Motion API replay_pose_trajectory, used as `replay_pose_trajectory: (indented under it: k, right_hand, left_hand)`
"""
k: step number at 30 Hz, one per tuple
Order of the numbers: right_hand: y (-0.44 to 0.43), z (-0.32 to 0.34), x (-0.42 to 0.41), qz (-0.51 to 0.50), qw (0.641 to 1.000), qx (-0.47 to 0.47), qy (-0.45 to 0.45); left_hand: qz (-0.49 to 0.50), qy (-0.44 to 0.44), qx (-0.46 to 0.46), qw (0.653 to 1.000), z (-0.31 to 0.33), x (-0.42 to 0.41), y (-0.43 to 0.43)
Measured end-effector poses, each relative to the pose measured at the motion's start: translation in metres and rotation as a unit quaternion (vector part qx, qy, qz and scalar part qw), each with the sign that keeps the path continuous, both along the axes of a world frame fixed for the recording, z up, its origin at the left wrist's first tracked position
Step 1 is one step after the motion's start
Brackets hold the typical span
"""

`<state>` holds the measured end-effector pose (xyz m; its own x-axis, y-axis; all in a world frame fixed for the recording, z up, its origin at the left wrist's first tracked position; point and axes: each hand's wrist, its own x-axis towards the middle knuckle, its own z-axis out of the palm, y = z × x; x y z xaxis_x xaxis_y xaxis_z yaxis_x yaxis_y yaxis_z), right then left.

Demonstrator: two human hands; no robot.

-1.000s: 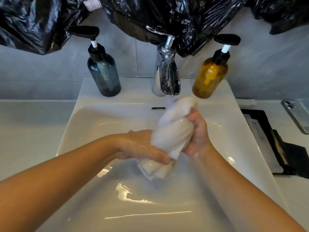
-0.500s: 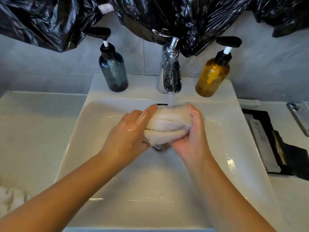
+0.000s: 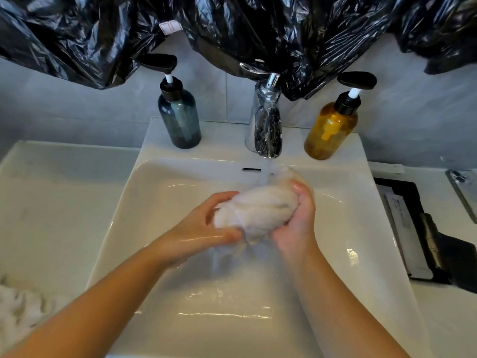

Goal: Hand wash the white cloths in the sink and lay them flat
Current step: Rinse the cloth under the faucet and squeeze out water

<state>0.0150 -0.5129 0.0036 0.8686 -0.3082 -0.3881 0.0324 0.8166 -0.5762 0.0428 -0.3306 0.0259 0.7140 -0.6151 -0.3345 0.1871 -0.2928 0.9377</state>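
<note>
A wet white cloth [image 3: 258, 208] is bunched into a roll over the middle of the white sink [image 3: 129, 208]. My left hand [image 3: 198, 228] grips its left end, thumb below and fingers curled over the top. My right hand [image 3: 296, 223] grips the right end from underneath, its thumb on top. Water runs from the chrome tap [image 3: 265, 125] onto the cloth's upper right part. Another white cloth [image 3: 18, 306] lies crumpled on the counter at the lower left, partly cut off by the frame edge.
A dark blue pump bottle [image 3: 179, 117] stands left of the tap and an amber pump bottle [image 3: 331, 125] right of it. Black plastic sheeting [image 3: 258, 27] hangs above. A black tray [image 3: 413, 228] and a phone [image 3: 464, 189] lie on the right counter.
The cloth went from upright in my right fist to lying sideways between both hands under the running water. My left hand has slid to the cloth's left end.
</note>
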Motion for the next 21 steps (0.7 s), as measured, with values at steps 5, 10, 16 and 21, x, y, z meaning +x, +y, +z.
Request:
replay_pose_trajectory:
  k: [5,10,16,21]
  right_hand:
    - [0.019,0.010,-0.002,-0.014,0.996,0.042,0.074]
    - [0.042,0.001,-0.011,-0.041,0.992,-0.069,0.097]
    - [0.026,-0.004,-0.010,0.057,0.949,-0.305,0.048]
    - [0.017,-0.004,-0.005,0.122,0.907,-0.403,-0.015]
  left_hand:
    - [0.274,-0.130,-0.128,0.944,-0.008,-0.032,-0.019]
    - [0.408,-0.005,-0.148,0.901,0.005,-0.009,-0.046]
    - [0.418,0.163,-0.163,0.878,-0.011,0.009,-0.048]
    - [0.311,0.313,-0.167,0.882,-0.013,0.016,-0.042]
